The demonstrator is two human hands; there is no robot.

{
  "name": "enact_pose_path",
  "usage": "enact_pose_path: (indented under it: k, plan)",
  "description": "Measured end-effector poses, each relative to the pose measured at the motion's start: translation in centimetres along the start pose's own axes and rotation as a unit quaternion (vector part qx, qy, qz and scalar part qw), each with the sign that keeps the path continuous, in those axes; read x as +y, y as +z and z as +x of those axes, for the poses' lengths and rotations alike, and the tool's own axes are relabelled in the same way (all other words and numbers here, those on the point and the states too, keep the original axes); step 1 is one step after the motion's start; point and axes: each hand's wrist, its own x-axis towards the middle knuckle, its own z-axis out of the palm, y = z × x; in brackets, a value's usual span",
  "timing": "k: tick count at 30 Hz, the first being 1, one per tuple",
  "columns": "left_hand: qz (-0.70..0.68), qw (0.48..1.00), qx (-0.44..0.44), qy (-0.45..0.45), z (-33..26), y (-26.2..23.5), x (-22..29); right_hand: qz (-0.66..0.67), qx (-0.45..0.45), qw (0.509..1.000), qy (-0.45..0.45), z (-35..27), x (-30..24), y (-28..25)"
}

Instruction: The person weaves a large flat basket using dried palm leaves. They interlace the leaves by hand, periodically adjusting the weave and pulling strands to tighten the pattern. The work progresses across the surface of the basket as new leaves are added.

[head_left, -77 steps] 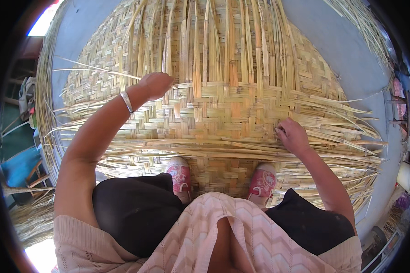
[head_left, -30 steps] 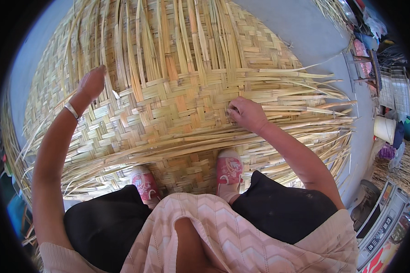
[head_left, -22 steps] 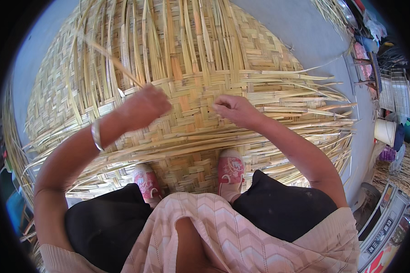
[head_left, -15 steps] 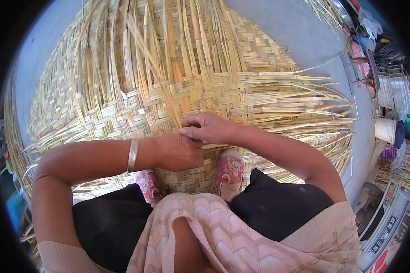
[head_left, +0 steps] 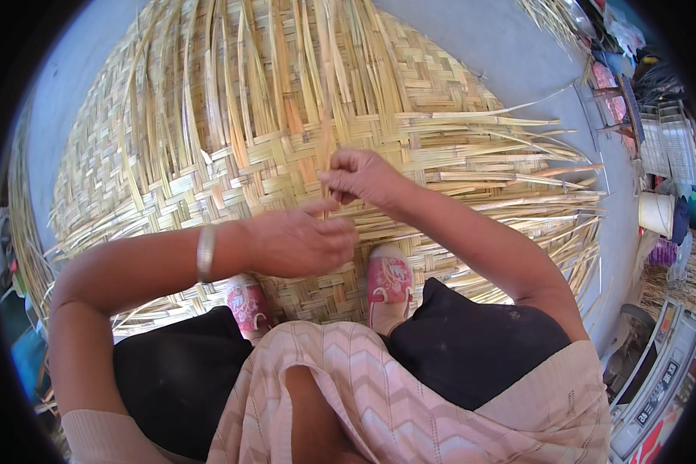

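A woven mat of pale reed strips [head_left: 433,77] spreads out in front of me, its loose ends fanning away and to the right. My right hand [head_left: 367,179] pinches one reed strip [head_left: 327,93], which rises from the fingertips over the mat and is blurred by motion. Just below and left of it, my left hand [head_left: 298,241], with a silver bangle [head_left: 206,254] on the wrist, is somewhat blurred. Its thumb and fingers are apart, near the lower end of the strip, and I see nothing gripped in it.
My feet, in pink patterned shoes [head_left: 390,278], rest on the near part of the mat. At the right stand a wooden stool [head_left: 630,116], a white bucket [head_left: 656,214] and a vehicle-like grey thing [head_left: 665,379]. More loose reeds [head_left: 23,201] lie along the left side.
My right hand has moved up and slightly right with the strip, which now points nearly straight away from me. My left hand has parted from it and its fingers have opened.
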Motion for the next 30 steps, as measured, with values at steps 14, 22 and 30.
enact_pose_path:
  k: [14,22,30]
  plan:
    - [-0.550,0.592,0.159,-0.566,-3.3,0.9,0.8,0.097,0.020,0.995,-0.024,-0.8,-2.0,0.8]
    - [-0.557,0.566,0.166,-0.585,-3.7,0.4,1.8,0.113,0.010,0.993,0.017,-1.2,-1.5,1.7]
    - [-0.621,0.530,0.127,-0.563,-3.3,-0.5,2.1,0.116,-0.048,0.990,0.057,-1.8,-0.9,2.6]
